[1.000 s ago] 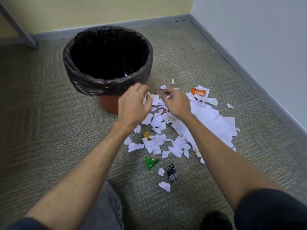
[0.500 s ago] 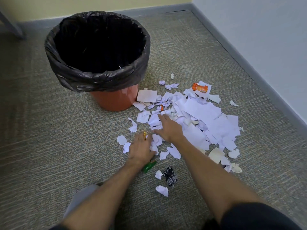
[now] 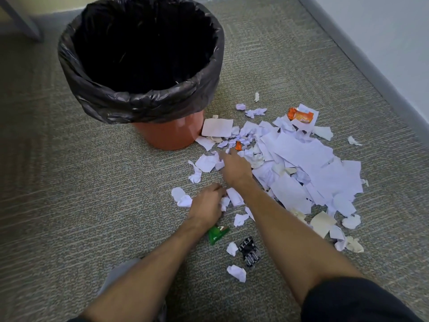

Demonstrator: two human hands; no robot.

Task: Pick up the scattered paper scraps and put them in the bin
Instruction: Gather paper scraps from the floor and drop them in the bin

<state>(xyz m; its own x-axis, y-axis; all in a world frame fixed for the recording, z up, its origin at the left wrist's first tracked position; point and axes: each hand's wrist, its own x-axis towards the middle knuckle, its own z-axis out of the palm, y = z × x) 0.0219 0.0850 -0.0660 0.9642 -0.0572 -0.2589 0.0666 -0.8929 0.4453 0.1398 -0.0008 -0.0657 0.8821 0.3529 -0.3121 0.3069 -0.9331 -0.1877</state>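
Left hand [image 3: 206, 206] looks curled on paper scraps [image 3: 299, 163]; right hand [image 3: 234, 167] reaches flat, though I can't tell its grip. They're probably light and floppy, so bunch a handful under the fingers.

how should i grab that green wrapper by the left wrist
Pinch the green wrapper at its crumpled silvery top end, coming from above on the right, since the left hand and its wrist cover the left side. It lies flat on the carpet, so fingers must close on the raised crinkle.

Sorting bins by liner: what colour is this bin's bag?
Black bag, over an orange-red bin; head view.
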